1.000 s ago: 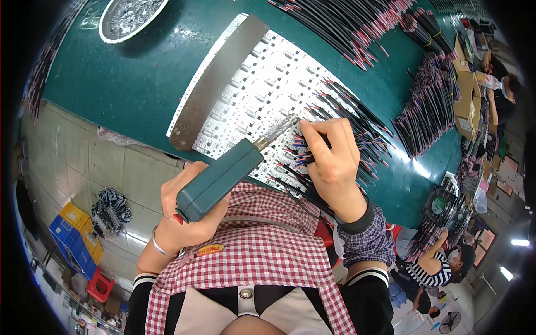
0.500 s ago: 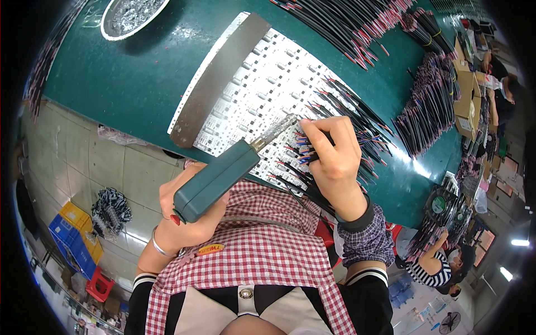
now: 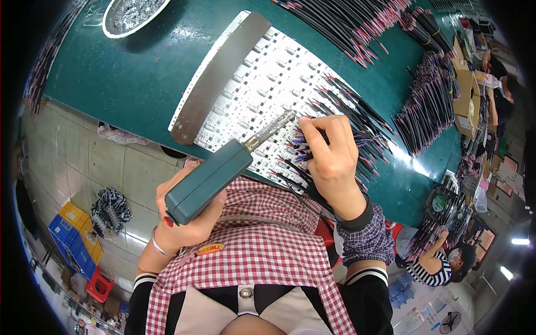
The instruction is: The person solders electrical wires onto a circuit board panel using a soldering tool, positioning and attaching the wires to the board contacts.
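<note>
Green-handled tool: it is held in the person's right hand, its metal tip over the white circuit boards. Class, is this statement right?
No, the hand is wrong. The head view shows the green-handled tool in the person's left hand, its metal tip over the white circuit boards.

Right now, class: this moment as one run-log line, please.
left hand: holding green tool; right hand: pinched over white board, contents unclear; tool tip: near right fingertips; black wires: across board edge

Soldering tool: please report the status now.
Left hand grips green soldering tool. Right hand near metal tip, grip unclear. White board beneath; wires crowd its right side.
</note>
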Tool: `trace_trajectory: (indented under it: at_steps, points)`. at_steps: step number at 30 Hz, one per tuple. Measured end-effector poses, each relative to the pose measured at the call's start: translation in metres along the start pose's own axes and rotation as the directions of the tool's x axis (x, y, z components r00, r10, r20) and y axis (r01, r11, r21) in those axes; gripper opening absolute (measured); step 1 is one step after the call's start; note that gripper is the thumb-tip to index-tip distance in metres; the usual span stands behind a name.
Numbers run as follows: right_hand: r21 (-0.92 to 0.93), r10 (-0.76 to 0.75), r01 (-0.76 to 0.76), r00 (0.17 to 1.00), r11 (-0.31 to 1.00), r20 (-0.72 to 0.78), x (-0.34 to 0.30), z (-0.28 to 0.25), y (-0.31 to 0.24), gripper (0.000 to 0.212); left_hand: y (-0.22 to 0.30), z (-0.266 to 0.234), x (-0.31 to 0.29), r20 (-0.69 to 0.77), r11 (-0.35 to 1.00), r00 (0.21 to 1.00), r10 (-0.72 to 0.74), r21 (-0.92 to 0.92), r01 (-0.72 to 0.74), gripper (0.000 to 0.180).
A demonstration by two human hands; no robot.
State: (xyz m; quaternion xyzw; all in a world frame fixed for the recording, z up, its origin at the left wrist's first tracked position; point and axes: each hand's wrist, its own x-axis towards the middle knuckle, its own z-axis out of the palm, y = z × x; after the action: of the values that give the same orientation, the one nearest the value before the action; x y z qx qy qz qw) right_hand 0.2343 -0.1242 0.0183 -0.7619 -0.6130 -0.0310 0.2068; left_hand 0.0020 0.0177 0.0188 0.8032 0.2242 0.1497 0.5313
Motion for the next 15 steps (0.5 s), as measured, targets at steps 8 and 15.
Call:
trace_trajectory:
  at_steps: [8, 15]
  points:
    - [0.091, 0.093, -0.089, 0.995, 0.992, -0.045, -0.0037, 0.0026, 0.0000, 0.055, 0.0000, 0.0032, -0.0020, -0.053, 0.997, 0.997, -0.053, -0.058, 0.050, 0.022]
    - [0.088, 0.081, -0.078, 0.996, 0.993, -0.028, -0.0032, 0.0023, 0.0004, 0.056, -0.0019, 0.0066, 0.0062, -0.013, 0.999, 1.000, -0.015, -0.046, 0.015, 0.021]
